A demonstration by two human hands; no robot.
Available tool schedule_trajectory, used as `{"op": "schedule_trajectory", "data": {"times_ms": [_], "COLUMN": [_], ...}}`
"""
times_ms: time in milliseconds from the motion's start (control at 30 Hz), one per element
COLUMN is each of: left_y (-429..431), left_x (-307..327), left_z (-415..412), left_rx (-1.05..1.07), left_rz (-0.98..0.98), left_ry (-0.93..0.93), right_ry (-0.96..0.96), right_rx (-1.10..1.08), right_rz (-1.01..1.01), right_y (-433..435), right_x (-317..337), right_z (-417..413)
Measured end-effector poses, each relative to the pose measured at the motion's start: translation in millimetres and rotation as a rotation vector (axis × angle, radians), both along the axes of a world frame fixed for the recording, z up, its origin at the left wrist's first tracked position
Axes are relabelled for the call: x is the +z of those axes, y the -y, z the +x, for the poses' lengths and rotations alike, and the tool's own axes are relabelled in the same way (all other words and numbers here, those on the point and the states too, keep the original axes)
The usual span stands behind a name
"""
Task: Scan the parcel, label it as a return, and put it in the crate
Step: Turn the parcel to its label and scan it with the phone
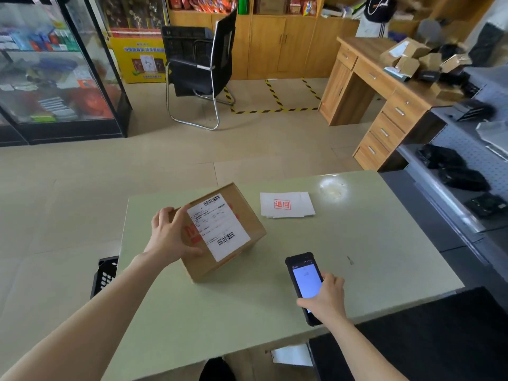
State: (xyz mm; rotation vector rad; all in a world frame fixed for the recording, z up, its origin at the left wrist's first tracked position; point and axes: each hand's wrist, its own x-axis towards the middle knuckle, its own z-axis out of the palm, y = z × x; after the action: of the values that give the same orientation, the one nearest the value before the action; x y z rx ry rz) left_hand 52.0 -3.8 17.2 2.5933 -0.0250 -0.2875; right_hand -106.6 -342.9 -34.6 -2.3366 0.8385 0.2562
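Left hand (171,235) is gripping the box (222,232) by its near-left corner, tilting its shipping label (218,226) up off the tabletop (371,243). Right hand (325,295) is wrapping around the scanner (305,284); its long axis is pointing ahead, and the box is lying ahead-left of it, the return stickers (287,204) beyond.

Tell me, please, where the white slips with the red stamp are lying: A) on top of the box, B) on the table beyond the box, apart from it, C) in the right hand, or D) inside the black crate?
B: the white slips lie flat on the table, clear of the box.
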Motion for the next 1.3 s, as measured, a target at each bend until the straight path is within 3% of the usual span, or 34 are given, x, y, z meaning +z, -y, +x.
{"op": "schedule_trajectory", "data": {"times_ms": [300, 633, 800, 1067, 1300], "left_y": [-16, -15, -9, -2, 72], "left_x": [-17, -20, -14, -13, -1], "left_z": [54, 69, 73, 82, 124], "left_rx": [-0.208, -0.351, -0.39, -0.343, -0.217], "left_rz": [-0.071, -0.093, -0.047, 0.066, -0.028], "left_ry": [-0.081, -0.095, -0.112, -0.25, -0.107], "right_ry": [-0.123, -0.172, -0.144, 0.06, 0.155], "right_rx": [-0.229, -0.269, -0.206, -0.288, -0.174], "right_rz": [-0.055, -0.1, -0.126, -0.101, 0.057], "right_y": [1, 1, 5, 30, 46], "right_x": [-26, -42, -47, -38, -21], "right_z": [37, 37, 31, 62, 150]}}
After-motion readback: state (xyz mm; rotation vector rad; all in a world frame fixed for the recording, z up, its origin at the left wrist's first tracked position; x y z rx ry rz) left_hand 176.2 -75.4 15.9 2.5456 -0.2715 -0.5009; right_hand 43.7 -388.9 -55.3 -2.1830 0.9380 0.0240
